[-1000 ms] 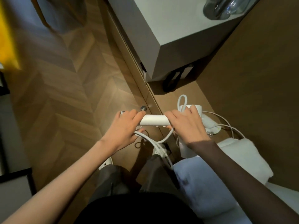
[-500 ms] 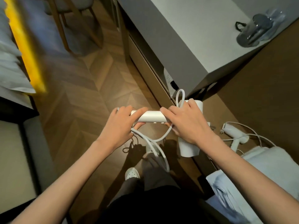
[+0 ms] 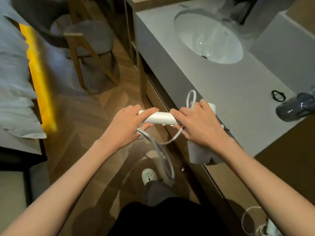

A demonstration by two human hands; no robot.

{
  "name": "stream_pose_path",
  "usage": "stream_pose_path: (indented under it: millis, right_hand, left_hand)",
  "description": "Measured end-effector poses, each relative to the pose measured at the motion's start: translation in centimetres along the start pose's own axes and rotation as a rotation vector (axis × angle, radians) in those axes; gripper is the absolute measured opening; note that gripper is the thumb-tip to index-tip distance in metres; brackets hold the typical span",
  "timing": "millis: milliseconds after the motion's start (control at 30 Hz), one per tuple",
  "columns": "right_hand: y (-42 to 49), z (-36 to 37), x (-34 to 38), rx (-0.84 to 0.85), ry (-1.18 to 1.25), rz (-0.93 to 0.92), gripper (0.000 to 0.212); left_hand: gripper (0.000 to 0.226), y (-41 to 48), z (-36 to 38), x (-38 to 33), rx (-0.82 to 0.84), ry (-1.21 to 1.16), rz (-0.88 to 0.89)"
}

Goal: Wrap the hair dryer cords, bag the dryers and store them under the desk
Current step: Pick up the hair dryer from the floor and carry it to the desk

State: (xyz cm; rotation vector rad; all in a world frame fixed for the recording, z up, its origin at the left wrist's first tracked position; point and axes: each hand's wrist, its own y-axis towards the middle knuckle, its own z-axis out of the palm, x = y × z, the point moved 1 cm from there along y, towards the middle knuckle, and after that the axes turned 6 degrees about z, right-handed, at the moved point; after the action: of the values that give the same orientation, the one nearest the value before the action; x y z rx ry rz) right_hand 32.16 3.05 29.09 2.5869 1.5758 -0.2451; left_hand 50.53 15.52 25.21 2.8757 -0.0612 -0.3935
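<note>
I hold a white hair dryer [image 3: 161,118] level in front of me, beside the grey vanity counter [image 3: 221,92]. My left hand [image 3: 127,128] grips the end of its handle, where the white cord [image 3: 162,154] comes out and hangs in a loop toward the floor. My right hand [image 3: 199,126] grips the dryer where handle meets body, with a small loop of cord standing above the fingers. The dryer's barrel points down below my right wrist. A second white cord [image 3: 247,222] shows at the bottom right, low by the cabinet.
A round sink [image 3: 209,36] is set in the counter. A dark translucent bag [image 3: 294,108] and a black hair tie [image 3: 278,95] lie near the counter's right edge. A wooden chair [image 3: 88,41] stands on the wood floor, with a bed [image 3: 15,82] at left.
The view has risen from the floor and the space under the counter to the countertop and sink. Both hands keep their hold on the dryer, which has come up level with the counter edge.
</note>
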Motion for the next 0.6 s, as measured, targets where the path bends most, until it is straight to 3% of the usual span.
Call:
stream_pose_path:
  millis: [167,600]
  right_hand:
    - [8.9,-2.3,-2.8,-0.096,-0.006,0.026,0.031]
    - [31.0,-3.3,-4.5,-0.044,-0.059,0.194,0.033]
  left_hand:
    - [0.053,7.0,-3.0,6.4,-0.03,0.065,0.076]
    - [0.075,21.3,-6.3,27.8,-0.068,0.076,0.283]
